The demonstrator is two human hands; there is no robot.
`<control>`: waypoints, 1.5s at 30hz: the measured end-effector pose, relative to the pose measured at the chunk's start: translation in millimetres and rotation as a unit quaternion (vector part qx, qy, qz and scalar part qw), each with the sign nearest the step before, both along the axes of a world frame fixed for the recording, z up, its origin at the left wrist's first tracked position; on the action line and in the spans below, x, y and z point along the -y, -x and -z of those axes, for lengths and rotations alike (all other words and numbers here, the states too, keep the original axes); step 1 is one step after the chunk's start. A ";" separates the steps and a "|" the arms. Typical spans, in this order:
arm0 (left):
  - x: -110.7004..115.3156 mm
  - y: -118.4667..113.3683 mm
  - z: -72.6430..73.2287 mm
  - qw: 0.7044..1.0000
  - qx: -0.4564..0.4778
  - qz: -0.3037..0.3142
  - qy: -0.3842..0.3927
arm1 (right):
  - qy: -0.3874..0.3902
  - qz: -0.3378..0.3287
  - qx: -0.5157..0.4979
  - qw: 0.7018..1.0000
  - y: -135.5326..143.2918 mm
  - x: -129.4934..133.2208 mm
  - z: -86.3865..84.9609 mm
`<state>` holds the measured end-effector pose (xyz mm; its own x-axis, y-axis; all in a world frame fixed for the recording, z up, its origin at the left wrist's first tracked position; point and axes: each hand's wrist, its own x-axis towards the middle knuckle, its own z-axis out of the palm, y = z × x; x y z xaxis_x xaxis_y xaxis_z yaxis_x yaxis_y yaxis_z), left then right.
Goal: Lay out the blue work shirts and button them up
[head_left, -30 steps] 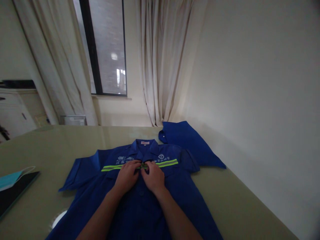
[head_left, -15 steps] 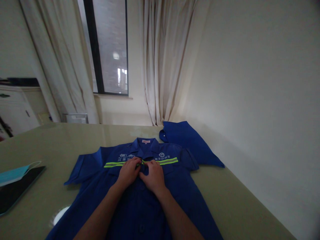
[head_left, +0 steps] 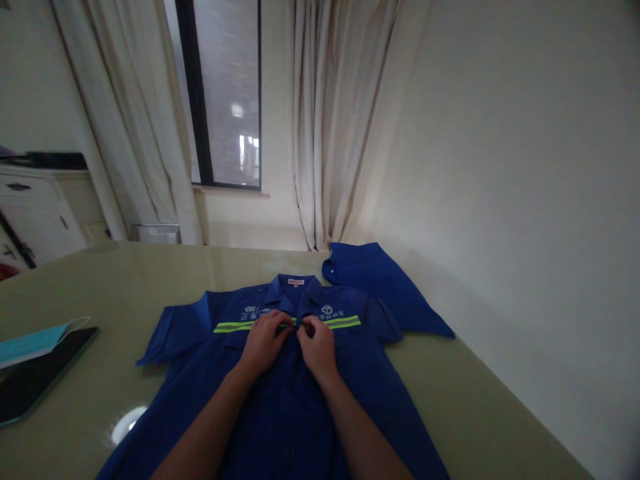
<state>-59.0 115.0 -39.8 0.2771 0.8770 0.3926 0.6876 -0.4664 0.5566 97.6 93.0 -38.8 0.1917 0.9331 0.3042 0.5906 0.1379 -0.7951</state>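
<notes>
A blue short-sleeved work shirt (head_left: pixel 370 387) lies face up on the table, collar pointing away from me. A yellow-green reflective stripe (head_left: pixel 345 322) crosses its chest, with pale print above it on both sides. At the middle of the stripe, my left hand (head_left: pixel 267 340) pinches the edge of the front opening. Close beside it, my right hand (head_left: pixel 317 345) pinches the other side of the opening with thumb and bent fingers. Any button between the fingertips is hidden. Lower down the front, a dark button (head_left: pixel 290 453) shows faintly.
A folded blue garment (head_left: pixel 385 287) lies behind the shirt's right shoulder, near the wall. At the left, a light-blue face mask (head_left: pixel 35 345) rests on a dark tablet-like slab (head_left: pixel 47 380). The greenish table (head_left: pixel 120 280) reaches back to curtains (head_left: pixel 320 133) and a window.
The fingers of my right hand have curled in more tightly at the opening. The whole view has shifted slightly, so things sit a little further right.
</notes>
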 end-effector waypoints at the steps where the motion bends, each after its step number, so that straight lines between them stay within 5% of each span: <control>1: 0.2 -0.2 0.0 1.000 0.001 0.009 -0.008 | -0.002 -0.016 -0.002 1.000 -0.6 0.2 0.2; 14: 9.8 -3.8 -10.8 0.996 -0.073 0.025 -0.055 | -0.038 0.000 0.063 0.997 1.7 6.5 -1.5; 25: 11.0 -2.5 -9.0 0.998 -0.032 0.030 -0.035 | -0.028 -0.080 -0.041 0.996 -2.1 4.5 -4.1; 30: 9.4 -2.1 -7.3 1.000 0.013 0.009 -0.015 | 0.037 -0.149 -0.160 0.975 -2.3 -1.2 1.2; 37: 4.0 -3.6 -1.6 0.991 0.121 0.027 0.052 | -0.065 -0.080 -0.044 0.994 -1.0 -0.2 2.1; 42: -0.6 -0.4 0.1 0.981 0.172 0.036 0.081 | -0.034 -0.051 -0.040 0.997 -3.7 -1.7 -3.7; 45: 2.2 1.0 -2.6 0.991 0.110 0.039 0.063 | 0.012 -0.040 -0.088 0.995 -5.8 -8.5 -0.6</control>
<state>-59.9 112.8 -37.1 0.2661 0.9021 0.3397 0.5073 -0.4307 0.7464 103.3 101.5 -38.3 0.1649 0.9540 0.2502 0.4299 0.1588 -0.8888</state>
